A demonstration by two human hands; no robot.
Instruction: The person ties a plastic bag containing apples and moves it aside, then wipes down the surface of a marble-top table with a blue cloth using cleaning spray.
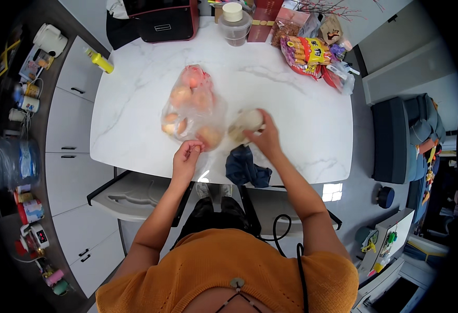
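A thin clear plastic bag (191, 107) with red print lies on the white marbled table (135, 120), holding several round yellow-orange fruits (181, 96). At the bag's near end, my left hand (187, 156) pinches its edge, close to one of the fruits (209, 135). To the right, my right hand (267, 138) grips a pale beige rounded thing (246, 124); motion blur hides its kind. Just below it, a crumpled dark blue cloth (245, 166) lies at the table's front edge, partly hanging over. The bag and the beige thing are close together.
A red-and-black appliance (161, 21) and a clear jar with a white lid (234, 26) stand along the back. Packaged snacks (310, 52) fill the back right corner. A yellow bottle (99, 61) is at the left. Chairs (135, 195) stand at the front edge.
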